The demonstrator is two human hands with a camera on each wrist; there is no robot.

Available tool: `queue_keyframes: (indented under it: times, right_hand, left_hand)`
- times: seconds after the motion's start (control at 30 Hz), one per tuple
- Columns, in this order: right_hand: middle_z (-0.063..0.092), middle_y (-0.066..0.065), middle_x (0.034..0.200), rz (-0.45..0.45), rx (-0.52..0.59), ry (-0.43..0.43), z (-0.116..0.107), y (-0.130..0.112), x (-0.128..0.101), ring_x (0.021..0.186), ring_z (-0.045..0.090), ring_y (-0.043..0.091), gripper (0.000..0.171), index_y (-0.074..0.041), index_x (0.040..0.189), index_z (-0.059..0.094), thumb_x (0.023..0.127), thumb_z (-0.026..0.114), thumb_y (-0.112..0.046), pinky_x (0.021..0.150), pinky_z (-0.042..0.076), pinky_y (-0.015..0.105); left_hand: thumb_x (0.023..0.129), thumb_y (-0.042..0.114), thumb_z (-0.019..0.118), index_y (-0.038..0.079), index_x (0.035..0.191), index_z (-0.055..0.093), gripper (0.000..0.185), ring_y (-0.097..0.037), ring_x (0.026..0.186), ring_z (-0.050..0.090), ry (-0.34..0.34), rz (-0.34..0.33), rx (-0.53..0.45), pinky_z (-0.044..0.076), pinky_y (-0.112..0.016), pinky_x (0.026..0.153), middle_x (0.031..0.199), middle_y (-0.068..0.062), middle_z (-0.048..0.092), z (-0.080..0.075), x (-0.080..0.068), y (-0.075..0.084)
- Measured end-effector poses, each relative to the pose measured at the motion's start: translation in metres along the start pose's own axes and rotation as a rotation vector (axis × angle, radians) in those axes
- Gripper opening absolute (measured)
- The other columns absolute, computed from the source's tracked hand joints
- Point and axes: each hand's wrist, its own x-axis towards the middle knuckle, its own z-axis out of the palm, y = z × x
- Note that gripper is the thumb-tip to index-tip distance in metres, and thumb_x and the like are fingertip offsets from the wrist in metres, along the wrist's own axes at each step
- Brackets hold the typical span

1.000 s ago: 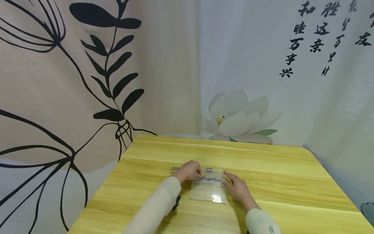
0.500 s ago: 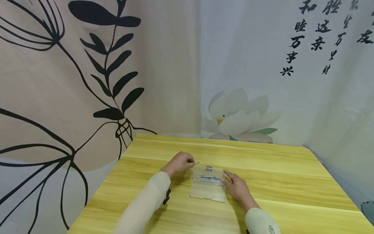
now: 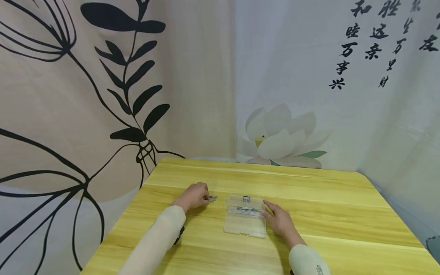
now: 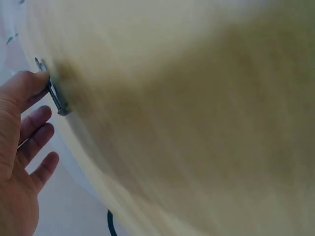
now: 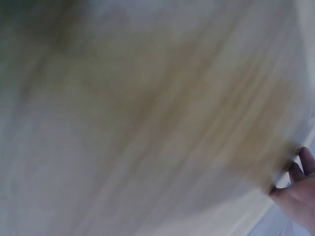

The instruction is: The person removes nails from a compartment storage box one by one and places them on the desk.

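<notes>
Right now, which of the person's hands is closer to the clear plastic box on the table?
The right hand: it rests against the right side of the clear plastic box. The left hand is off to its left, pinching small metal pins.

Backdrop and yellow wooden surface (image 3: pixel 309 198).
Lotus print (image 3: pixel 280 137) at 12 o'clock; black leaf pattern (image 3: pixel 130 76) at 10; calligraphy (image 3: pixel 371 42) at 1.

Colours as I log them. Bench (image 3: pixel 309 198): yellow wood, pale grain stripes. Case (image 3: pixel 245 225): clear plastic, just left of my right hand's fingers (image 3: pixel 267 207). Metal pins (image 3: pixel 212 198): grey, at my left hand's fingers (image 3: pixel 203 196). Sleeves (image 3: pixel 161 236): cream. Left backdrop (image 3: pixel 103 95): beige, black leaf outlines. Right backdrop (image 3: pixel 343 114): pale grey-white, white lotus, green leaf, black calligraphy.
</notes>
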Motion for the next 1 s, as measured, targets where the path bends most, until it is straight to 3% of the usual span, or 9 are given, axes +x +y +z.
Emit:
queue_keyframes:
  times: [0.2, 0.27, 0.43, 0.53, 0.73, 1.0]
  right_hand:
    - [0.042, 0.027, 0.147, -0.004, 0.002, 0.009, 0.002, 0.0, 0.001, 0.137, 0.034, 0.05, 0.051, -0.009, 0.149, 0.046, 0.103, 0.056, -0.029, 0.111, 0.008, 0.068]
    - [0.043, 0.027, 0.147, -0.006, 0.001, 0.012, 0.002, 0.0, 0.001, 0.136, 0.034, 0.05, 0.051, -0.009, 0.149, 0.046, 0.102, 0.056, -0.029, 0.112, 0.008, 0.068]
    - [0.043, 0.027, 0.147, -0.008, 0.003, 0.015, 0.003, 0.0, 0.002, 0.137, 0.033, 0.05, 0.051, -0.009, 0.149, 0.046, 0.103, 0.056, -0.03, 0.111, 0.009, 0.068]
    - [0.042, 0.028, 0.147, -0.009, 0.0, 0.016, 0.003, 0.0, 0.001, 0.139, 0.03, 0.05, 0.051, -0.009, 0.149, 0.046, 0.103, 0.055, -0.03, 0.111, 0.007, 0.069]
    - [0.042, 0.027, 0.147, -0.014, -0.013, 0.017, 0.003, 0.002, 0.0, 0.139, 0.029, 0.05, 0.05, -0.009, 0.149, 0.046, 0.104, 0.054, -0.029, 0.11, 0.004, 0.07]
    - [0.041, 0.026, 0.148, -0.015, -0.002, 0.007, 0.004, 0.001, 0.0, 0.14, 0.027, 0.049, 0.051, -0.009, 0.15, 0.045, 0.104, 0.053, -0.03, 0.111, 0.003, 0.069]
  left_hand:
    - [0.088, 0.026, 0.078, 0.022, 0.088, 0.077, 0.004, -0.019, 0.096, 0.056, 0.064, -0.025, 0.063, 0.048, -0.044, 0.091, 0.102, 0.003, 0.06, 0.01, 0.001, -0.005]
    - [0.088, 0.026, 0.078, 0.021, 0.09, 0.077, 0.005, -0.02, 0.097, 0.057, 0.077, -0.043, 0.041, 0.048, -0.044, 0.091, 0.103, 0.002, 0.06, 0.01, 0.002, -0.004]
    - [0.09, 0.023, 0.075, 0.016, 0.099, 0.077, 0.011, -0.024, 0.101, 0.058, 0.087, -0.073, -0.177, 0.047, -0.045, 0.092, 0.108, -0.001, 0.06, -0.002, 0.008, 0.009]
    - [0.092, 0.021, 0.074, 0.015, 0.099, 0.077, 0.011, -0.025, 0.104, 0.058, 0.089, -0.035, -0.296, 0.048, -0.044, 0.092, 0.111, -0.002, 0.061, -0.008, 0.018, 0.025]
    - [0.092, 0.024, 0.073, 0.016, 0.099, 0.078, 0.011, -0.026, 0.114, 0.055, 0.038, 0.079, -0.358, 0.047, -0.041, 0.097, 0.121, -0.007, 0.06, -0.01, 0.037, 0.059]
    - [0.09, 0.026, 0.075, 0.021, 0.094, 0.08, 0.008, -0.028, 0.129, 0.047, -0.082, 0.048, -0.351, 0.043, -0.04, 0.105, 0.138, -0.008, 0.054, -0.002, 0.045, 0.08]
